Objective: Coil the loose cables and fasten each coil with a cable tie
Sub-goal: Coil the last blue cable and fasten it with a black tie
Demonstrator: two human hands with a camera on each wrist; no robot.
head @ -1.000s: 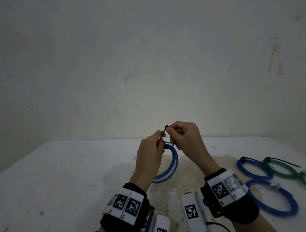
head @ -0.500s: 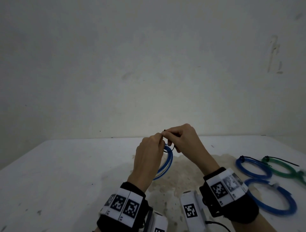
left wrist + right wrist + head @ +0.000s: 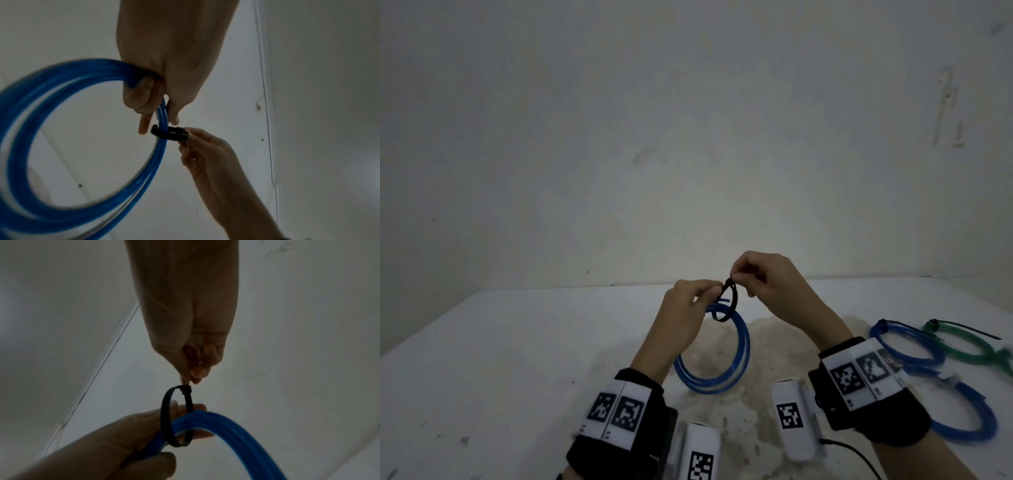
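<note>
My left hand (image 3: 690,301) grips the top of a blue cable coil (image 3: 736,363) held upright above the white table (image 3: 500,342). A black cable tie (image 3: 730,301) forms a loose loop around the coil's strands. My right hand (image 3: 753,277) pinches the tie at its head, just above the coil. In the left wrist view the blue coil (image 3: 51,129) runs through my curled left fingers (image 3: 144,95), and the tie (image 3: 168,134) rings the strands below them. The right wrist view shows the tie (image 3: 176,415) as an open oval around the blue coil (image 3: 226,431).
Three tied coils lie on the table at the right: a blue one (image 3: 904,346), a green one (image 3: 969,346) with a long black tie tail, and a larger blue one (image 3: 969,411) nearest me. A brownish stain (image 3: 763,353) spreads under my hands. A wall stands behind the table.
The tie now stands as a closed loop around the coil, its head pinched by my right hand. Both hands have stayed near the same spot above the table.
</note>
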